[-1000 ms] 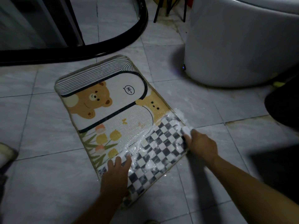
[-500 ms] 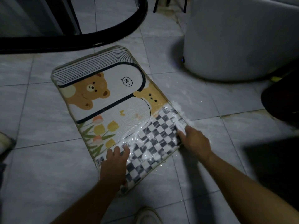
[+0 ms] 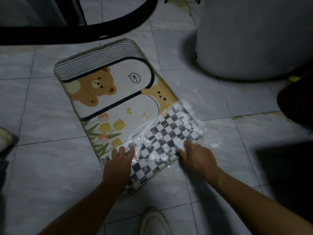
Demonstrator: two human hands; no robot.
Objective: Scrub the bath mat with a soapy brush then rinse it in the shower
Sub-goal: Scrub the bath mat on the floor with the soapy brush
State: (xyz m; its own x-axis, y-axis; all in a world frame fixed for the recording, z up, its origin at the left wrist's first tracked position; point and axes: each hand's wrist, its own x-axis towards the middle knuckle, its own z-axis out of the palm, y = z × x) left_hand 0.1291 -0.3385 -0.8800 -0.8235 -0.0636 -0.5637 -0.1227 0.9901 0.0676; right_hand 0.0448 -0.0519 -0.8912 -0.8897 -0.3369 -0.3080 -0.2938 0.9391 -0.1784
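The bath mat (image 3: 118, 92) lies flat on the tiled floor (image 3: 42, 163). The blurred right hand (image 3: 198, 156), fingers apparently curled round a white brush (image 3: 178, 142), has slid inward from the mat's edge across the foamy checks. The left hand (image 3: 118, 165) still presses down, fingers straight. Scrubbing continues, with the rinse still ahead.

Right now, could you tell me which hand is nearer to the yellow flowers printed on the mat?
The left. The left hand presses flat on the mat just short of the yellow flowers; the right hand is farther off, on the soapy checked part near the right edge.
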